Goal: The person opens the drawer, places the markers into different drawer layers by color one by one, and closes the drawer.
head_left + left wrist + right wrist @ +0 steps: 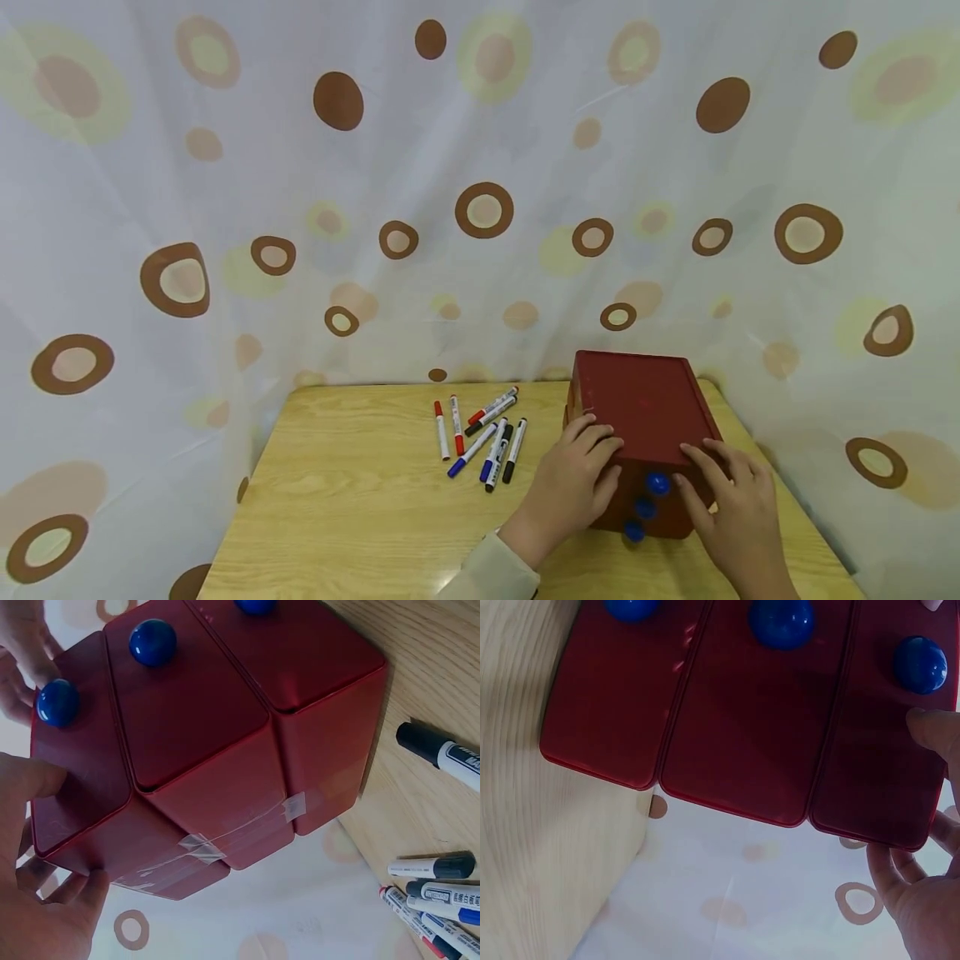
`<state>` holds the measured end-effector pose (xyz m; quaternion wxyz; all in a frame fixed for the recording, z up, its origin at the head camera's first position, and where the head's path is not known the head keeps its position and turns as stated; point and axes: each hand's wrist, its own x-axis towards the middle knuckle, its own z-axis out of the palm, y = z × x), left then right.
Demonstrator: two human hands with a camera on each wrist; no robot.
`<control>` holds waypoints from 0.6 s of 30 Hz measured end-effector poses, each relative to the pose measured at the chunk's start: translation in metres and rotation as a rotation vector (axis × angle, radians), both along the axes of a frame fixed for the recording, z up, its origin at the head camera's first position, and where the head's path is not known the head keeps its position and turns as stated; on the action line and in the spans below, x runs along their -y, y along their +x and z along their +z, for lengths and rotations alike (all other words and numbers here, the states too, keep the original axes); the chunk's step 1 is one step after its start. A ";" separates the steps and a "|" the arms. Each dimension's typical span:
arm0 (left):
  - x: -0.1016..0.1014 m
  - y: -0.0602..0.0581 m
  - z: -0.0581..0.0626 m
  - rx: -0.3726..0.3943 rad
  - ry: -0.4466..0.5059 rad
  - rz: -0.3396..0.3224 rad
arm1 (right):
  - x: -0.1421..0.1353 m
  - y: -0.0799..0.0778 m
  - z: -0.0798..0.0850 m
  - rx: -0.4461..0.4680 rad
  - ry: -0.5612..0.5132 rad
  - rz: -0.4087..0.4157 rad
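A dark red three-drawer box [645, 400] stands on the right half of the table. Each stacked drawer front carries a round blue knob [657, 484]. My left hand [573, 475] grips the box's upper left front corner, fingers over the top and thumb against the front. On the opposite corner, my right hand [742, 500] holds the box in a similar way, its thumb beside the top knob. In the left wrist view, clear tape [201, 847] runs along the side of the box across the drawers. All three drawer fronts appear pushed in.
Several whiteboard markers [441, 433] with red, blue and black caps lie loosely on the wooden table [337, 500], left of the box. A patterned curtain [405, 283] hangs behind the table and along its sides. The box stands near the table's right edge.
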<state>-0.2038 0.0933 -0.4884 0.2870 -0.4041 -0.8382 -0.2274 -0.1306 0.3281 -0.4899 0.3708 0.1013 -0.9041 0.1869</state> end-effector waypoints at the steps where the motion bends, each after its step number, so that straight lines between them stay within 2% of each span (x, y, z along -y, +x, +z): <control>1: 0.001 0.000 0.000 -0.009 -0.001 0.005 | 0.001 -0.001 0.000 -0.001 0.002 0.004; 10: 0.011 0.003 0.000 0.031 0.005 0.011 | 0.008 -0.003 -0.001 0.000 0.000 0.019; 18: 0.019 0.006 -0.001 -0.007 -0.014 0.040 | 0.018 -0.004 0.000 0.014 -0.002 0.026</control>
